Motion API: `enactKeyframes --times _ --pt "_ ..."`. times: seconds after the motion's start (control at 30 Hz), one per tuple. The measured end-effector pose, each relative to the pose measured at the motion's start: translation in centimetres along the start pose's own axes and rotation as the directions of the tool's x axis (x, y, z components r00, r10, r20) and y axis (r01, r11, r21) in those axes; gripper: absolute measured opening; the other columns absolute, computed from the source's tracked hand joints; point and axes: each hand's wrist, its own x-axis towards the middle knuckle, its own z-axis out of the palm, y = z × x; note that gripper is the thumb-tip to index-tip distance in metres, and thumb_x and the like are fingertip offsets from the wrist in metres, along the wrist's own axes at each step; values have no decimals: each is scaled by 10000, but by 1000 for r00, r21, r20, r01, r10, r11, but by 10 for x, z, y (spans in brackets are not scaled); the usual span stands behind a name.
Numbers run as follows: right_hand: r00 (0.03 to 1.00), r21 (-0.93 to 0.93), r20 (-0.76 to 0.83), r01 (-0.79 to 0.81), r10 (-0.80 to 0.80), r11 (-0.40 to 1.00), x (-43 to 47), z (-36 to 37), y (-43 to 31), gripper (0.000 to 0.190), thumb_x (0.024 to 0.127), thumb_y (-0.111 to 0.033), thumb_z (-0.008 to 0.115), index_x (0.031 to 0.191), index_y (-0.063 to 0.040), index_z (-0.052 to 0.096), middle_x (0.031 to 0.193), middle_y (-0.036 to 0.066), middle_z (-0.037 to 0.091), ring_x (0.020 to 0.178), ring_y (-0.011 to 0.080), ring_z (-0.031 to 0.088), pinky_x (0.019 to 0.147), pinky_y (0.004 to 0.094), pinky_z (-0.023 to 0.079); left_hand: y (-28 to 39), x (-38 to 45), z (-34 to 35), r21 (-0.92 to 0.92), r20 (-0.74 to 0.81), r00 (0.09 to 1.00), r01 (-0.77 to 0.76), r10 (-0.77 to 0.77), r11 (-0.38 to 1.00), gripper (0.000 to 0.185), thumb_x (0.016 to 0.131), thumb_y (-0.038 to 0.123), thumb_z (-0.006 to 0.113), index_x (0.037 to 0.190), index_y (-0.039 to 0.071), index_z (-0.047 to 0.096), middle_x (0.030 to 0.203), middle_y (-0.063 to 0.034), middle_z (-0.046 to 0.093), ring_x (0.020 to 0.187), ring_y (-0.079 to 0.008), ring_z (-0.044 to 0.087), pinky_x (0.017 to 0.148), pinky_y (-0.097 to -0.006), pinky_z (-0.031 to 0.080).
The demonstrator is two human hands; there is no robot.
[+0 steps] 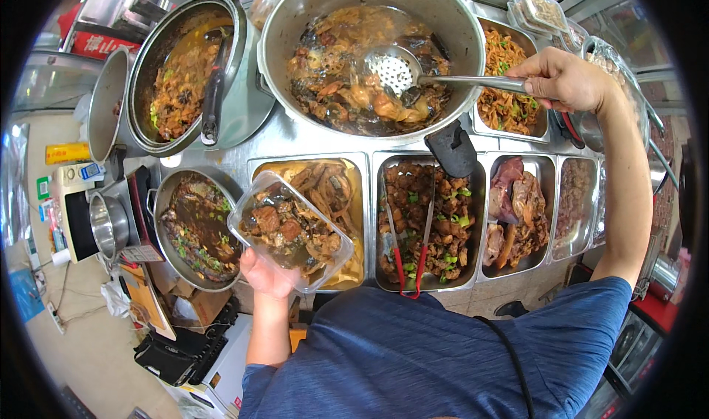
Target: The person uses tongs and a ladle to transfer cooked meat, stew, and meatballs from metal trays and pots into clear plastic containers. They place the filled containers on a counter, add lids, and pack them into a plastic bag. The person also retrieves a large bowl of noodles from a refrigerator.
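My left hand (268, 274) holds a clear plastic takeaway container (291, 231) of stewed meat chunks and broth, tilted over the tray of brown braised food (331, 189). With my right hand (570, 81) I grip the metal handle of a perforated skimmer (392, 70). Its round head lies inside the big metal stockpot (462, 28), low over the dark broth and stewed pieces. A black pot-handle cover (451, 149) sticks out from the stockpot's near side.
Red-handled tongs (410, 266) lie in the middle meat tray (479, 253). More meat trays (520, 219) stand at right, noodle-like food (512, 48) behind. At left are a pan (196, 228) with sauce and a tilted pot (138, 75) holding a black-handled ladle (213, 106).
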Motion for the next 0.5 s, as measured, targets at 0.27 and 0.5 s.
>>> enactKeyframes --times 0.27,0.5 --pt "992 147 -104 80 -66 986 -14 10 7 359 959 -106 510 1305 -28 568 613 -18 519 439 35 406 390 198 318 -3 17 21 -8 14 1000 19 -19 1000 754 769 370 710 1413 102 421 1390 -113 497 1286 -328 454 1099 -527 328" --pt "960 172 -280 63 -12 983 -26 25 6 378 956 -95 506 1323 -13 540 602 -40 483 445 21 385 391 177 289 -12 48 39 -61 81 997 15 -10 998 772 784 321 661 1455 92 354 1446 -159 436 1332 -371 414 1082 -574 342"
